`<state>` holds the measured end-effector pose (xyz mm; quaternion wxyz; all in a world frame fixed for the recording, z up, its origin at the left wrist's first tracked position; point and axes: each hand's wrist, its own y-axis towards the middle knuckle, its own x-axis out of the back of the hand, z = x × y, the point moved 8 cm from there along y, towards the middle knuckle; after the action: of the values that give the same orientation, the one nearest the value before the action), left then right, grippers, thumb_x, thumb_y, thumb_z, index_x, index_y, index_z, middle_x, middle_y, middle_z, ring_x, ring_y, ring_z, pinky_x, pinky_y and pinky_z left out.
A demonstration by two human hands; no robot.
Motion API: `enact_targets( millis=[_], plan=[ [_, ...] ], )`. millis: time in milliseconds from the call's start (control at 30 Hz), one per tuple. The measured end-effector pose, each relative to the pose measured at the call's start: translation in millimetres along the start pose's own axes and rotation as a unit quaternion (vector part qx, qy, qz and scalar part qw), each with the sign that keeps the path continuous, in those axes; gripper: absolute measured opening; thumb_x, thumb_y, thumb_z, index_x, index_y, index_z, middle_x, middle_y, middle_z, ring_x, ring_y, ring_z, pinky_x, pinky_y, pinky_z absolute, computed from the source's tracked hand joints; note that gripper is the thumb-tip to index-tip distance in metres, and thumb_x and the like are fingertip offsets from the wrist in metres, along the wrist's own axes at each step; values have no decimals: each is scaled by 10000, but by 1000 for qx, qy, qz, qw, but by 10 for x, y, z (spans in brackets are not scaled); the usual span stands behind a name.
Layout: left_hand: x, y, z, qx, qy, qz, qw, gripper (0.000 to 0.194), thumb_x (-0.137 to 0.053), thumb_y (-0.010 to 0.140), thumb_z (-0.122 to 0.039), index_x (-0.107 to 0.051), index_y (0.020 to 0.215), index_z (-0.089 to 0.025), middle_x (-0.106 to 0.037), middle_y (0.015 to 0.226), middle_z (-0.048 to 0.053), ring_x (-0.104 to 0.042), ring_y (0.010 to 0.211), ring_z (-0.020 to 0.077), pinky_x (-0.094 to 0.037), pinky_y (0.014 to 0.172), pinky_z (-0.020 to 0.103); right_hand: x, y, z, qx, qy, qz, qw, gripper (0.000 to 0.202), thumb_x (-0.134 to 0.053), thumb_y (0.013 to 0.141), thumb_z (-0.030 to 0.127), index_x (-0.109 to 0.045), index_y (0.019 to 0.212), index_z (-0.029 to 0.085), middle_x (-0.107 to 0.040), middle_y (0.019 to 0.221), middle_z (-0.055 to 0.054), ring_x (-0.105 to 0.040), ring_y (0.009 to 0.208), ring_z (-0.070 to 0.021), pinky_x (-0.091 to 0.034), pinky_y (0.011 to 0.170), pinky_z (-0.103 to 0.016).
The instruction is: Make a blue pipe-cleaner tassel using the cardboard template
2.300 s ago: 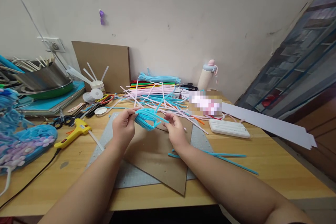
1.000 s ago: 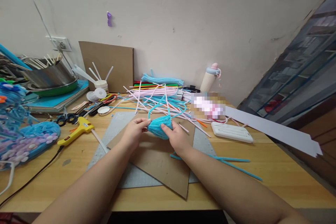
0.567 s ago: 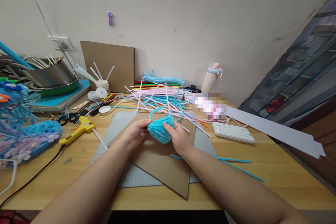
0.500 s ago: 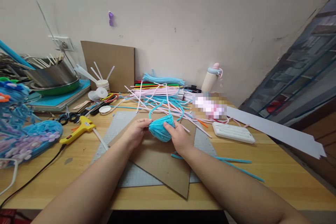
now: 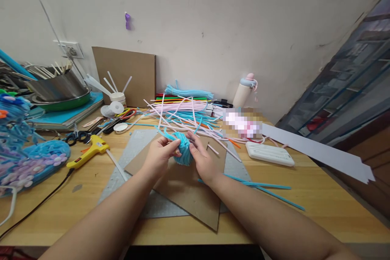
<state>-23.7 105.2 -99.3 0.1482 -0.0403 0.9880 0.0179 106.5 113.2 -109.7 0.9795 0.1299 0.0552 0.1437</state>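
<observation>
A rounded piece made of turquoise pipe cleaners (image 5: 184, 152) is between my hands above the cardboard sheet (image 5: 195, 199). My left hand (image 5: 160, 155) pinches its left side between thumb and fingers, and loose stem ends stick out above that hand. Against the right side of the piece, my right hand (image 5: 204, 158) has its thumb in front and its fingers reaching round the far side. Some of those fingertips are hidden. Loose turquoise pipe cleaners (image 5: 271, 187) lie on the table beside my right forearm.
A yellow glue gun (image 5: 89, 152) lies left, its cord trailing to the front edge. Scissors (image 5: 76, 135) are behind it. Pink and blue pipe cleaners (image 5: 183, 107) are heaped at the back. A white flat case (image 5: 269, 154) and a bottle (image 5: 243, 91) stand right.
The piece has turned and moved slightly left, so its bunched strands now show. My left hand has a fuller grip, and my right fingers have straightened along its side.
</observation>
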Motion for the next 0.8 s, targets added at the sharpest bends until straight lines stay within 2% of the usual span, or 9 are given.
enact_targets(
  millis=[100, 200, 300, 400, 500, 600, 700, 800],
  plan=[
    [-6, -4, -77, -25, 53, 17, 998, 229, -727, 643, -337, -604, 635, -144, -548, 506, -19, -482, 475, 94, -409, 516, 225, -30, -18, 85, 8, -6, 20, 1000, 416, -448, 868, 492, -554, 1200, 263, -488, 1322, -27, -390, 1262, -200, -251, 1088, -375],
    [21, -10, -231, -107, 136, 11, 985, 178, -702, 667, -315, -656, 725, -152, -627, 701, 25, -558, 667, 143, -447, 660, 254, -37, -14, 127, 30, 2, 25, 999, 393, -464, 870, 471, -570, 1187, 264, -511, 1303, -22, -408, 1250, -197, -265, 1081, -369],
    [-8, -62, -355, -189, 198, 8, 962, 132, -654, 713, -289, -659, 771, -170, -640, 869, 46, -573, 841, 184, -438, 785, 275, -82, -21, 100, 24, 19, 43, 999, 373, -443, 886, 450, -574, 1181, 263, -521, 1292, -24, -421, 1240, -192, -286, 1069, -361],
    [-28, -106, -372, -205, 209, -1, 956, 111, -605, 750, -282, -645, 778, -182, -648, 826, 36, -587, 819, 191, -442, 788, 284, -72, -49, 117, 36, -2, 29, 999, 350, -453, 888, 417, -556, 1185, 263, -545, 1246, -38, -472, 1183, -197, -350, 1019, -360],
    [-27, -148, -396, -221, 247, -23, 943, 91, -597, 751, -268, -648, 769, -195, -664, 793, 29, -598, 800, 196, -440, 794, 294, -19, -103, 279, 115, -63, -5, 991, 305, -535, 852, 337, -549, 1148, 267, -567, 1168, -47, -523, 1089, -201, -411, 945, -357],
    [-41, -195, -432, -248, 295, -34, 922, 78, -607, 745, -264, -664, 763, -213, -679, 799, 34, -603, 808, 205, -434, 811, 308, -21, -150, 415, 178, -110, -9, 978, 251, -588, 815, 267, -575, 1065, 257, -583, 1078, -50, -547, 1000, -199, -445, 874, -351],
    [-79, -243, -444, -268, 309, -26, 912, 70, -630, 723, -255, -688, 753, -229, -688, 835, 46, -603, 860, 220, -429, 851, 321, -2, -132, 416, 176, -88, -18, 980, 158, -588, 814, 245, -605, 971, 247, -588, 1010, -52, -554, 963, -196, -450, 855, -353],
    [-121, -300, -458, -289, 301, -17, 909, 72, -616, 734, -237, -687, 746, -232, -686, 849, 51, -607, 873, 216, -436, 863, 324, -16, -88, 362, 152, -9, -11, 988, 79, -603, 804, 233, -626, 879, 238, -578, 971, -42, -558, 948, -185, -445, 867, -352]
  ],
)
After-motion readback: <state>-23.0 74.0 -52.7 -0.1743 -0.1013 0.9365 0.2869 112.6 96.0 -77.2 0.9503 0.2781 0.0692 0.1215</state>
